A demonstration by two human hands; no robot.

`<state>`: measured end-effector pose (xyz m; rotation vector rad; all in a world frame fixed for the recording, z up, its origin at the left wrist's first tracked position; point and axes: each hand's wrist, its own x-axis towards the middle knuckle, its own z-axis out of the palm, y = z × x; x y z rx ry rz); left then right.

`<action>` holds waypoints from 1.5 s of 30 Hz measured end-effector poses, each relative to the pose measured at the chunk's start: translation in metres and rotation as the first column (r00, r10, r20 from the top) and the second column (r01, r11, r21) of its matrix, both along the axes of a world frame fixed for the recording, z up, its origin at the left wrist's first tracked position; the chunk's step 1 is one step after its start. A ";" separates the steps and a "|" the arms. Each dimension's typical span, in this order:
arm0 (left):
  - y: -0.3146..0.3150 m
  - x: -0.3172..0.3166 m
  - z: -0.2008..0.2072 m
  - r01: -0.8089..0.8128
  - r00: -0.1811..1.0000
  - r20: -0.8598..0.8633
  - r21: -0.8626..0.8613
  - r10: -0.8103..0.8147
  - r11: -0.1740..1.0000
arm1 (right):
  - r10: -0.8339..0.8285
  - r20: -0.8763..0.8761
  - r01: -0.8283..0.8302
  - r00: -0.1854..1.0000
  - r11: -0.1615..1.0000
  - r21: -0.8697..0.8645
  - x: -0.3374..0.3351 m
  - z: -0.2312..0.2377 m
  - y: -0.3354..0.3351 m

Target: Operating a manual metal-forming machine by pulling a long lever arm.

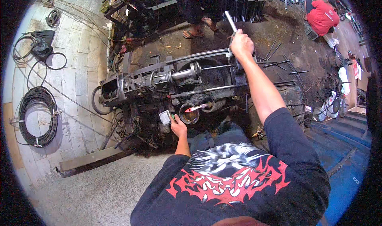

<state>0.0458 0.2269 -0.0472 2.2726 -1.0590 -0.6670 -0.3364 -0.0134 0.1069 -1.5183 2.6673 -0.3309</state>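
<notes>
In front of me is a dark, greasy metal machine with two long rails (203,91) and a round spindle (187,72) between them. My right hand (242,44) is wrapped round a bare metal lever handle (230,21) at the machine's right end. Lower down, my left hand (178,126) has its fingers closed around a small green part beside a pale grey box (165,117); what exactly they grip is too small to tell. Just right of that hand, a brush with a red handle (195,108) lies across a round can (190,117) holding brownish liquid.
A black cable coil (38,116) lies on the light tiles at left, near a black bag (41,43). Beyond the machine stand a person's sandalled feet (193,33) and stacked dark metal pieces (242,7). Thin rods litter the right floor. Another person in red (321,17) crouches far right.
</notes>
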 end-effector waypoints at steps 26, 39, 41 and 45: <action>-0.010 0.013 0.006 0.107 0.978 0.167 0.086 -0.121 0.990 | 0.010 0.162 -0.016 0.987 0.999 0.034 -0.022 -0.002 -0.118; 0.027 0.036 0.003 0.160 0.980 0.106 0.096 -0.170 0.982 | 0.099 0.016 -0.097 0.995 0.991 -0.095 -0.027 -0.015 -0.107; 0.032 0.043 -0.003 0.228 0.960 0.150 0.059 -0.235 0.972 | 0.074 0.005 -0.073 0.997 0.989 -0.131 -0.025 -0.014 -0.092; 0.038 0.050 -0.021 0.158 0.984 -0.100 0.129 -0.146 0.979 | 0.065 -0.002 -0.065 0.998 0.994 -0.090 -0.018 -0.009 -0.048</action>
